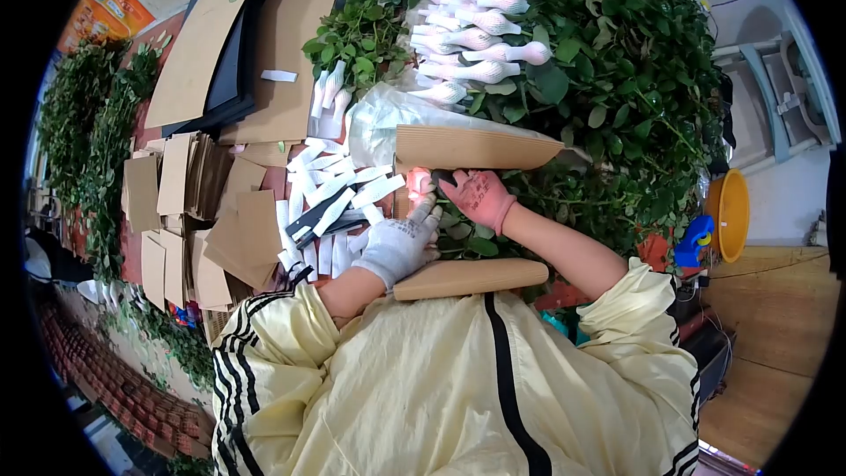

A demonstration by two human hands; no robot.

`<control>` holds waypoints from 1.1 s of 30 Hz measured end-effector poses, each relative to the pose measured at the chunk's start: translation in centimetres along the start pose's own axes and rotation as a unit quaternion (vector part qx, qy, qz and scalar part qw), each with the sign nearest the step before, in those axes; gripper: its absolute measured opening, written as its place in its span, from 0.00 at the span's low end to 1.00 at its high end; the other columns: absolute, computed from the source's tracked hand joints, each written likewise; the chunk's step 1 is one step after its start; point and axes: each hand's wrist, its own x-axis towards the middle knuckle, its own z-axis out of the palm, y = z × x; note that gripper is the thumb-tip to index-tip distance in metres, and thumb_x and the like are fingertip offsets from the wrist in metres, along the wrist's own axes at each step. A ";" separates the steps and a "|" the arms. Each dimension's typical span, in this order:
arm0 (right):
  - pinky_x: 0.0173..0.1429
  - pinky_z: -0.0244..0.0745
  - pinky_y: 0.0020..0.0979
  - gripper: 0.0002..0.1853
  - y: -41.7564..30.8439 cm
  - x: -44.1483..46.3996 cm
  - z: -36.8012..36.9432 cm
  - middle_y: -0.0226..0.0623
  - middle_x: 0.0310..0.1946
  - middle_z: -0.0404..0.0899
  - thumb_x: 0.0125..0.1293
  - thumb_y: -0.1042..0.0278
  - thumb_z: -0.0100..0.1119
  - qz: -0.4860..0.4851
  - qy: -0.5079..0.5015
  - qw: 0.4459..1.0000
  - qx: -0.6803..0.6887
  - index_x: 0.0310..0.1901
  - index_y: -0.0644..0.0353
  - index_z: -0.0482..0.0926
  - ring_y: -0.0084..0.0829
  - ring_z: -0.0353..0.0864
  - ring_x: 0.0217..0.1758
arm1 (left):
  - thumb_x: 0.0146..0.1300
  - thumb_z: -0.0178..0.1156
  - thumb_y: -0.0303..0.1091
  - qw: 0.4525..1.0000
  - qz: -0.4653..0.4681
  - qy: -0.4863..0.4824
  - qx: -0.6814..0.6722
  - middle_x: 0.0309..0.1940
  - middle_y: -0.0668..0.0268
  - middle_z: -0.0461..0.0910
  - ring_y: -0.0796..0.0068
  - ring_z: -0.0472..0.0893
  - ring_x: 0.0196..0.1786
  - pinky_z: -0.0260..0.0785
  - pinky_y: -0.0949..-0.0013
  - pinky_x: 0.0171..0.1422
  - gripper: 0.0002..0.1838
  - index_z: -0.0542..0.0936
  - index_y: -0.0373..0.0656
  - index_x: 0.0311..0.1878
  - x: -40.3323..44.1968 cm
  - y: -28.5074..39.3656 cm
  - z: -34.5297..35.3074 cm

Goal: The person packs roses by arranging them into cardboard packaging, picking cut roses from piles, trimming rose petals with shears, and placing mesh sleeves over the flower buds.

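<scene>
A pink rose head (418, 183) lies between my two hands, on corrugated cardboard (476, 148) whose sides stand up. My left hand (397, 242), in a grey-white glove, touches the rose from below with its fingertips. My right hand (476, 197), in a red glove with dark fingertips, is closed at the rose's right side; what its fingers pinch is hidden. Leafy stems (480, 242) run to the right beneath my right wrist. Loose white foam net sleeves (333, 211) are scattered left of my left hand.
Rows of roses in white nets (480, 26) lie at the top, beside a large heap of green leaves (608, 53). Cardboard pieces (233, 247) are stacked at the left. A blue tape dispenser (693, 242) and a yellow basin (730, 216) stand at the right.
</scene>
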 end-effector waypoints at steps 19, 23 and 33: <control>0.60 0.61 0.42 0.16 -0.5 0.5 -1.0 0.46 0.59 0.66 0.66 0.59 0.40 0.062 -0.138 0.988 0.043 0.52 0.48 0.73 0.44 0.67 0.59 | 0.57 0.55 0.44 0.990 -0.071 0.111 0.043 0.61 0.60 0.68 0.57 0.76 0.52 0.69 0.59 0.54 0.24 0.73 0.46 0.56 -1.0 -6.0 -1.1; 0.59 0.62 0.42 0.18 -0.2 0.1 -1.0 0.45 0.56 0.69 0.65 0.59 0.40 0.053 -0.076 0.995 0.043 0.54 0.47 0.73 0.44 0.67 0.59 | 0.58 0.54 0.42 0.972 -0.052 0.216 0.075 0.43 0.60 0.76 0.60 0.79 0.41 0.71 0.58 0.44 0.15 0.76 0.46 0.46 -0.7 -6.9 -3.2; 0.45 0.71 0.38 0.15 -0.1 -0.3 -2.4 0.43 0.43 0.76 0.63 0.64 0.43 0.024 0.000 1.000 0.007 0.50 0.55 0.74 0.41 0.76 0.47 | 0.62 0.49 0.54 0.997 0.072 0.029 0.009 0.65 0.61 0.66 0.64 0.80 0.49 0.71 0.59 0.46 0.28 0.72 0.46 0.60 0.9 -2.6 -1.4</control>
